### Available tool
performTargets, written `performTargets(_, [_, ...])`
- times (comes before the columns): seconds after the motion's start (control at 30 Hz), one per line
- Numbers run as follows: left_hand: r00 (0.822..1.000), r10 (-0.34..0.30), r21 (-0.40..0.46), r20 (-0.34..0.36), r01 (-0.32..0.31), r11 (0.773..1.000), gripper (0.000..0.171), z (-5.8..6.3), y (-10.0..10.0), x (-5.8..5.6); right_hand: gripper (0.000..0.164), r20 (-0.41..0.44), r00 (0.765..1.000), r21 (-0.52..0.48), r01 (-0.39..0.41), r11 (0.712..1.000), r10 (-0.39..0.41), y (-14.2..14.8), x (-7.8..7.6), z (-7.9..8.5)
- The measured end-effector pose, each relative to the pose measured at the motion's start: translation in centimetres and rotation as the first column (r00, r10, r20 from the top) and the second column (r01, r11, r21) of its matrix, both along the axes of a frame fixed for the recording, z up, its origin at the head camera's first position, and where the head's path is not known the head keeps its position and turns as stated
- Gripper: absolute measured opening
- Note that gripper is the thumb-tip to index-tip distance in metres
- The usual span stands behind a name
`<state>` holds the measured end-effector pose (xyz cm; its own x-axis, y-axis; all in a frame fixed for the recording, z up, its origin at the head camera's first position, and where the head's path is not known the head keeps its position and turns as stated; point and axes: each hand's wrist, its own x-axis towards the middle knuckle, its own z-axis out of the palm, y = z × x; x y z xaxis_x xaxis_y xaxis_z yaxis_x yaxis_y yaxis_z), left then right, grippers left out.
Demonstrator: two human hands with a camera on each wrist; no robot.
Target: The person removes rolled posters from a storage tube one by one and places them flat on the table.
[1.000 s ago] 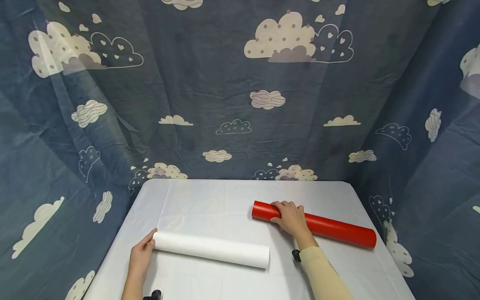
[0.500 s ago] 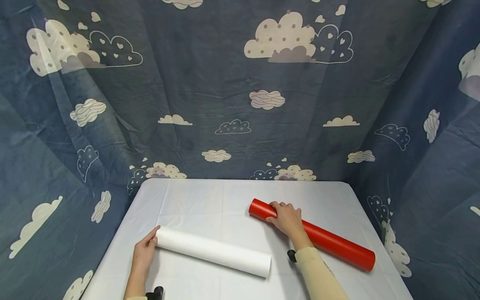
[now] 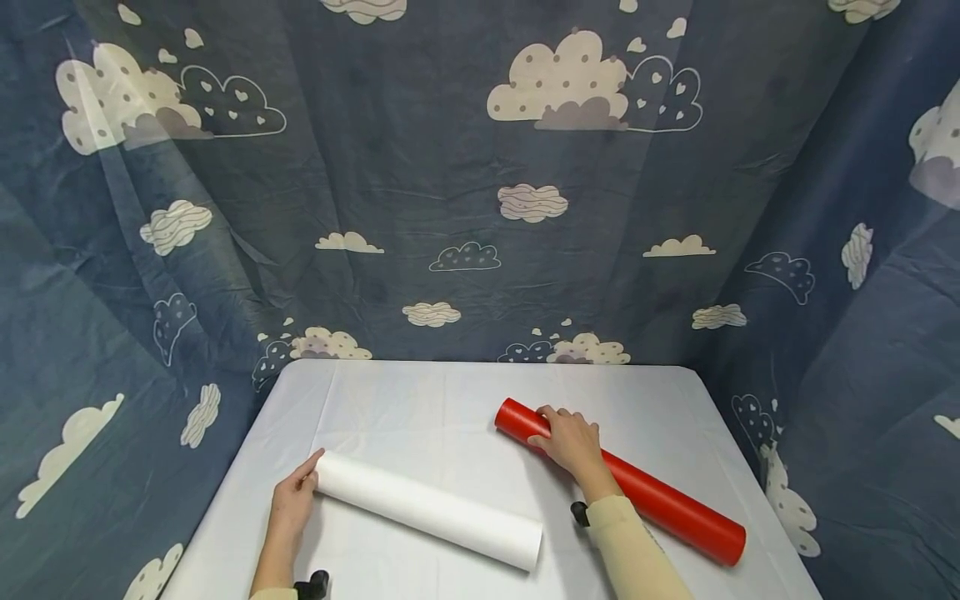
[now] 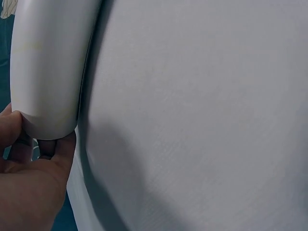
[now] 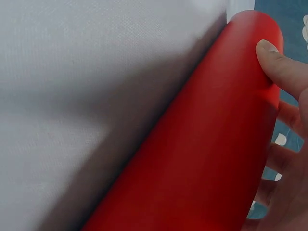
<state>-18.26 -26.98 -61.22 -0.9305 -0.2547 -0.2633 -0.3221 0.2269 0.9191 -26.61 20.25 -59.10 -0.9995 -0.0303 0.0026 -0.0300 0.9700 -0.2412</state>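
A smooth white roll (image 3: pixel 427 508) lies slanted on the left half of the table, its left end farther from the person than its right. My left hand (image 3: pixel 292 500) holds that left end; in the left wrist view the thumb is at one side of the roll (image 4: pixel 53 67) and fingers are at its end. On the right, a glossy red roll (image 3: pixel 667 504) slants the same way, roughly parallel to the white one. My right hand (image 3: pixel 573 442) grips it near its far left end, with the thumb (image 5: pixel 274 62) on top and fingers along the other side.
A white cloth (image 3: pixel 405 408) covers the table under both rolls. Dark blue curtains (image 3: pixel 420 167) with cloud prints hang behind the table and at both sides. Black wrist cameras (image 3: pixel 313 585) sit on the person's wrists.
Both rolls have turned clockwise in the head view, their right ends swinging nearer the person. The white roll's left end has shifted slightly away, and both hands keep their holds.
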Motion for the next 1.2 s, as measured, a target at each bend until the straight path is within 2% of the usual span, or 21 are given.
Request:
performTargets(0.17, [1.0, -0.001, 0.007, 0.011, 0.001, 1.0, 0.048, -0.2, 0.3, 0.1, 0.067, -0.008, 1.0, -0.01, 0.002, 1.0, -0.002, 0.0, 0.3, -0.1])
performTargets(0.33, [1.0, -0.006, 0.013, 0.001, 0.006, 1.0, 0.049, -0.3, 0.4, 0.0, 0.076, 0.013, 1.0, -0.033, 0.006, 0.999, -0.005, 0.3, 0.6, 0.4])
performTargets(0.53, [1.0, -0.005, 0.02, 0.017, 0.005, 1.0, 0.049, -0.2, 0.5, 0.0, 0.079, 0.007, 1.0, -0.098, 0.0, 0.995, 0.001, 2.2, 2.3, 1.2])
performTargets(0.73, [1.0, -0.007, 0.016, 0.025, 0.007, 1.0, 0.049, -0.2, 0.5, 0.2, 0.079, -0.056, 0.998, -0.136, 0.01, 0.991, -0.017, 6.0, 5.5, 2.1])
performTargets(0.93, [1.0, -0.015, 0.019, 0.025, 0.014, 1.0, 0.049, -0.3, 0.5, 0.4, 0.083, -0.102, 0.991, -0.199, 0.069, 0.978, -0.091, 10.5, 9.8, 2.5])
performTargets(1.07, [1.0, -0.011, 0.024, 0.028, 0.011, 1.0, 0.049, -0.2, 0.5, 0.4, 0.088, -0.098, 0.982, -0.23, 0.135, 0.964, -0.161, 13.0, 12.7, 2.7])
performTargets(1.2, [0.999, -0.01, 0.028, 0.042, 0.009, 1.0, 0.05, -0.2, 0.5, 0.5, 0.091, -0.067, 0.966, -0.221, 0.231, 0.948, -0.251, 15.0, 15.0, 2.2])
